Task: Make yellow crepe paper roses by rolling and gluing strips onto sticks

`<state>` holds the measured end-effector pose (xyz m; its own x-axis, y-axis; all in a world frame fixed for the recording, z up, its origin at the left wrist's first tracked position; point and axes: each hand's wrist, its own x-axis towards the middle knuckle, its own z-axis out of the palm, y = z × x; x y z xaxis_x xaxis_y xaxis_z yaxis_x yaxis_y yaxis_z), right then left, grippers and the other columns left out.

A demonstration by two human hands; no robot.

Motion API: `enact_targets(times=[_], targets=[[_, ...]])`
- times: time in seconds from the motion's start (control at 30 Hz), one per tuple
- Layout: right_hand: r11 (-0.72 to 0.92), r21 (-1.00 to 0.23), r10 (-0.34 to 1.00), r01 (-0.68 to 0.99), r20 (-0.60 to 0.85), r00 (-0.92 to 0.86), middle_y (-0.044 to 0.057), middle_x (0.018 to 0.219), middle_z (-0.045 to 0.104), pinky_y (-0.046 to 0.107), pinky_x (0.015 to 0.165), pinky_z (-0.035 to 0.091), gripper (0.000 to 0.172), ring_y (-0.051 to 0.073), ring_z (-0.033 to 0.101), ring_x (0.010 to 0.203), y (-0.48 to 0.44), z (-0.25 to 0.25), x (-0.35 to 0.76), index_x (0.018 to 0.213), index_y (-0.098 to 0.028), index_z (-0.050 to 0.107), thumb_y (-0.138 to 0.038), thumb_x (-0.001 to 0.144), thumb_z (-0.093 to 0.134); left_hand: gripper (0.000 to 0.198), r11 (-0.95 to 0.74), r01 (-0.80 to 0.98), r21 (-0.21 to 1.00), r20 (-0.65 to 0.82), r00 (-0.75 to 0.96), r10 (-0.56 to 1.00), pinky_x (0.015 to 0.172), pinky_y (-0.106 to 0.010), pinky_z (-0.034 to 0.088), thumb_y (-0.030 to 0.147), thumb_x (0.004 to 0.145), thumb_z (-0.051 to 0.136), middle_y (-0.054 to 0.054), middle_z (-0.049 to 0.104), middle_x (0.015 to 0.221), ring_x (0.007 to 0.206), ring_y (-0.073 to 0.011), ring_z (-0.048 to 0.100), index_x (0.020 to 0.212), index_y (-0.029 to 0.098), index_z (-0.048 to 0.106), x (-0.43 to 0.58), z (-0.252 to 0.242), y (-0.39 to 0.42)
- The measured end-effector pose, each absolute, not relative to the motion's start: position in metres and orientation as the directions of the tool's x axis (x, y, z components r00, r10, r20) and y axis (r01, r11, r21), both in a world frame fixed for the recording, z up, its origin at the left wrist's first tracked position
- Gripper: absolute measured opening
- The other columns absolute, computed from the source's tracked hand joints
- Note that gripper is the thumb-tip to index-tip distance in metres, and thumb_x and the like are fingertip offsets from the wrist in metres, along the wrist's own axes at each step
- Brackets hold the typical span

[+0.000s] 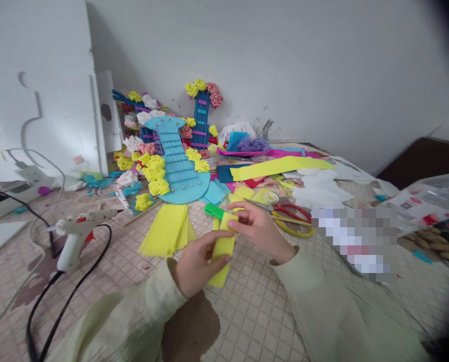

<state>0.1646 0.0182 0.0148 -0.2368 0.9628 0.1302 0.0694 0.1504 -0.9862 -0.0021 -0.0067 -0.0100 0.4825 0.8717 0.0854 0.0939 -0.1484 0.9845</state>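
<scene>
Both of my hands are on a folded yellow crepe paper strip point(225, 242) above the table. My left hand point(199, 262) grips its lower half between thumb and fingers. At the top end, my right hand point(256, 226) pinches the paper. A bright green piece point(214, 211), perhaps a clip, lies just behind the strip's upper end; whether it touches the paper I cannot tell. To the left of the strip lies a stack of yellow paper sheets point(166, 231). Red-handled scissors point(293, 212) and yellow-handled scissors point(293, 231) rest beyond my right hand.
A white glue gun point(74, 239) stands at left with its black cord. Behind are a light blue guitar-shaped board point(179, 163) edged with paper flowers and a dark blue one point(201, 120). Paper scraps, purple yarn point(253, 145) and a plastic bag point(428, 201) lie around.
</scene>
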Motion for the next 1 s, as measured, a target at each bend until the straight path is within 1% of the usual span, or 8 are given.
enact_targets(times=[0.1, 0.27, 0.37, 0.47, 0.67, 0.83, 1.0], targets=[[0.116, -0.992, 0.970, 0.060, 0.100, -0.221, -0.003, 0.064, 0.054, 0.022, 0.052, 0.040, 0.028, 0.010, 0.051, 0.056, 0.019, 0.013, 0.163, 0.098, -0.019, 0.052, -0.027, 0.072, 0.059, 0.033, -0.072, 0.078, 0.994, 0.028, 0.463, 0.886, 0.068, -0.030, 0.046, 0.020, 0.069, 0.060, -0.006, 0.062, 0.088, 0.077, -0.0166, 0.058, 0.101, 0.018, 0.055, -0.001, -0.010, -0.007], [0.025, -0.999, 0.982, 0.044, 0.017, -0.187, -0.003, 0.063, 0.052, 0.024, 0.055, 0.041, 0.029, 0.010, 0.050, 0.057, 0.023, 0.007, 0.161, 0.095, -0.016, 0.053, -0.029, 0.069, 0.062, 0.038, 0.029, -0.022, 0.999, -0.017, 0.419, 0.908, 0.073, -0.033, 0.047, 0.020, 0.066, 0.063, -0.009, 0.063, 0.096, 0.082, -0.0178, 0.059, 0.103, 0.017, 0.055, 0.000, -0.011, -0.006], [0.018, -0.999, 0.985, 0.034, 0.012, -0.173, -0.004, 0.062, 0.051, 0.024, 0.055, 0.040, 0.027, 0.009, 0.050, 0.056, 0.025, 0.005, 0.160, 0.092, -0.016, 0.054, -0.026, 0.068, 0.062, 0.042, 0.129, -0.079, 0.989, -0.081, 0.440, 0.894, 0.076, -0.035, 0.046, 0.021, 0.064, 0.067, -0.009, 0.066, 0.093, 0.083, -0.0187, 0.061, 0.103, 0.016, 0.054, 0.000, -0.011, -0.005], [0.028, -1.000, 0.985, 0.010, 0.026, -0.171, -0.004, 0.061, 0.050, 0.024, 0.056, 0.039, 0.027, 0.009, 0.050, 0.056, 0.026, 0.004, 0.161, 0.091, -0.016, 0.055, -0.025, 0.067, 0.062, 0.043, 0.186, -0.112, 0.976, -0.117, 0.449, 0.886, 0.079, -0.035, 0.045, 0.022, 0.062, 0.069, -0.008, 0.067, 0.092, 0.084, -0.0191, 0.062, 0.102, 0.016, 0.055, 0.000, -0.010, -0.005], [0.027, -1.000, 0.985, -0.002, 0.027, -0.171, -0.005, 0.060, 0.049, 0.024, 0.056, 0.039, 0.026, 0.009, 0.049, 0.056, 0.028, 0.002, 0.162, 0.091, -0.016, 0.055, -0.024, 0.067, 0.063, 0.044, 0.216, -0.121, 0.969, -0.132, 0.483, 0.866, 0.077, -0.035, 0.046, 0.025, 0.062, 0.070, -0.009, 0.067, 0.092, 0.082, -0.0190, 0.063, 0.102, 0.016, 0.056, -0.001, -0.012, -0.004], [0.029, -1.000, 0.984, 0.000, 0.028, -0.177, -0.005, 0.060, 0.049, 0.023, 0.055, 0.039, 0.028, 0.009, 0.049, 0.056, 0.027, 0.000, 0.162, 0.092, -0.016, 0.055, -0.025, 0.067, 0.063, 0.046, 0.197, -0.115, 0.974, -0.123, 0.463, 0.878, 0.077, -0.036, 0.047, 0.024, 0.060, 0.071, -0.009, 0.066, 0.094, 0.082, -0.0192, 0.063, 0.103, 0.017, 0.058, -0.001, -0.016, -0.004], [0.020, -0.999, 0.987, -0.039, 0.026, -0.157, -0.004, 0.063, 0.053, 0.025, 0.057, 0.042, 0.030, 0.010, 0.052, 0.058, 0.028, 0.000, 0.162, 0.091, -0.016, 0.056, -0.028, 0.065, 0.066, 0.048, 0.199, -0.112, 0.974, -0.131, 0.440, 0.889, 0.075, -0.035, 0.047, 0.021, 0.059, 0.071, -0.006, 0.067, 0.086, 0.079, -0.0186, 0.062, 0.106, 0.017, 0.057, -0.002, -0.016, -0.003]])
